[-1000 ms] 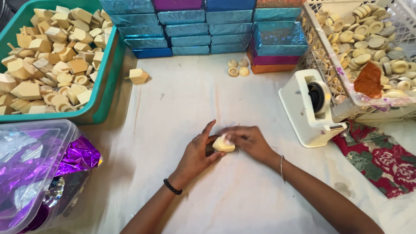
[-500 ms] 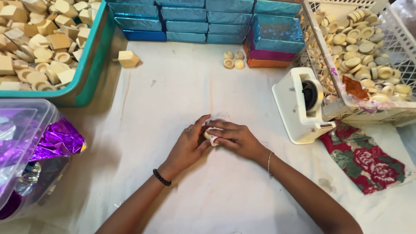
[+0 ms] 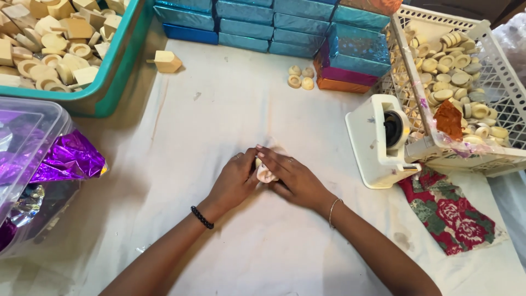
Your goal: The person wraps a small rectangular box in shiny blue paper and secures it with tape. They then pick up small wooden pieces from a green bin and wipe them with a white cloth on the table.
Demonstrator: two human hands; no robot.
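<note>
At centre frame, the left hand (image 3: 233, 183) and right hand (image 3: 293, 178) press together, clamped around a small pale round soap piece (image 3: 266, 175), pinning it against the white cloth-covered table (image 3: 219, 109), seemingly for steadiness.

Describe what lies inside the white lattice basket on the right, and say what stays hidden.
The white lattice basket holds many small pale round pieces and a crumpled orange scrap. Lower layers are covered, and the basket's far right runs out of view.

White-clothed table (image 3: 219, 109) with bins, boxes, tape dispenser (image 3: 378, 140)
</note>
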